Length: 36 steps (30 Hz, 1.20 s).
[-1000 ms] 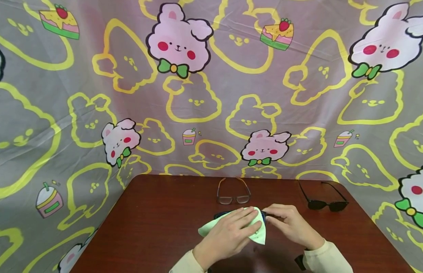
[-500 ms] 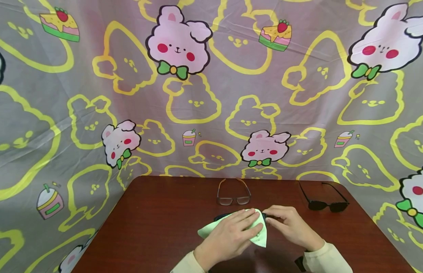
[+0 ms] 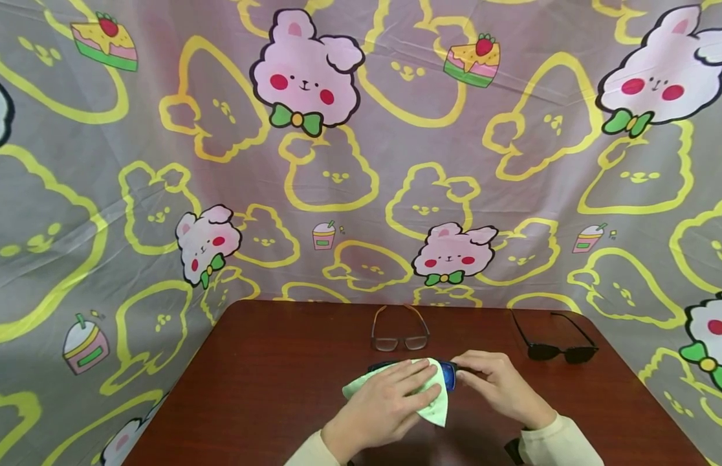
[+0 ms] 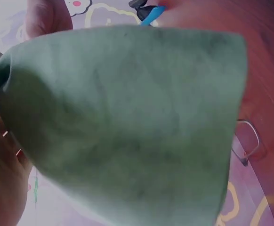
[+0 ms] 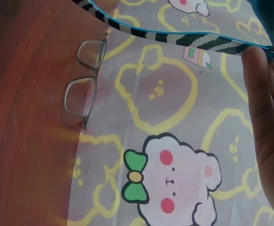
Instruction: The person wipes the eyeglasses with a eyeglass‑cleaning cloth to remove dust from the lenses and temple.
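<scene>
Blue-lensed glasses (image 3: 449,375) are between the two hands in the head view, on the near side of the clear glasses (image 3: 402,340), which rest on the bench (image 3: 268,362). The right hand (image 3: 503,383), to the near right of the clear glasses, pinches one end of the blue-lensed frame. The left hand (image 3: 384,398), on the near side of the clear glasses, holds a light-green cloth (image 3: 435,409) against the frame, back of the hand up, fingers laid across the fabric; its thumb is hidden. Half a second ago the cloth reached almost to the right hand; now it sits a little further left, and a blue lens shows beside its edge. The clear glasses and the sunglasses (image 3: 562,351) to their right keep their places.

In the left wrist view the cloth fills most of the picture, hiding how the left fingertips meet the frame.

In the right wrist view the right thumb and fingers pinch the hinge end, and a striped temple (image 5: 174,38) runs from them, the clear glasses showing beyond it.
</scene>
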Each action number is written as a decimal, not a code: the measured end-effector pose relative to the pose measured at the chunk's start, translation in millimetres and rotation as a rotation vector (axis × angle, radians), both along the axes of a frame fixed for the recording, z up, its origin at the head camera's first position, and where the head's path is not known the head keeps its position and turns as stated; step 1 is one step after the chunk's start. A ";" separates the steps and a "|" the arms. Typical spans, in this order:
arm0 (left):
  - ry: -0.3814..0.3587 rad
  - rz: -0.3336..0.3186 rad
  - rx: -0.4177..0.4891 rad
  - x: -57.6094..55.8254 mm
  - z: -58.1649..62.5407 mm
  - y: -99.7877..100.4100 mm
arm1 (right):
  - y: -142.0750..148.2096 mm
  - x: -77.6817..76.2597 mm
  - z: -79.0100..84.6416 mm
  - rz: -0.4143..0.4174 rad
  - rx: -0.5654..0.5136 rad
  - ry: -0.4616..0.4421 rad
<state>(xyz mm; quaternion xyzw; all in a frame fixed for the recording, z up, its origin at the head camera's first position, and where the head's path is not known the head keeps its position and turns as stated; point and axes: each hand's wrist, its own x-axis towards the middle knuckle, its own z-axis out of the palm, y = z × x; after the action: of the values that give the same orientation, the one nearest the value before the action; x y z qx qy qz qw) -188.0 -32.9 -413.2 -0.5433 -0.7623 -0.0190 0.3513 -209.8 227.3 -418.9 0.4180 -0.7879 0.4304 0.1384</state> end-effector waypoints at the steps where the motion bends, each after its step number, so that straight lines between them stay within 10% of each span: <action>1: -0.011 0.004 0.005 -0.1 0.3 -1.8 | 0.4 0.6 0.6 -0.002 -0.005 -0.004; 21: -0.029 0.073 0.201 -9.7 -5.2 -21.1 | 3.9 3.2 1.3 -0.080 -0.030 0.005; 36: -0.464 0.140 0.545 -11.9 -12.3 -31.4 | 8.1 4.7 0.9 -0.124 -0.036 0.054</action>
<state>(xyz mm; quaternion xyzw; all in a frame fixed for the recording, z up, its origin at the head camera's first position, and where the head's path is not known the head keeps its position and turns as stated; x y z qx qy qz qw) -199.9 -64.3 -425.5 -0.3575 -0.8241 -0.3200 0.3012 -205.1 235.4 -418.0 0.3775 -0.8004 0.4236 0.1935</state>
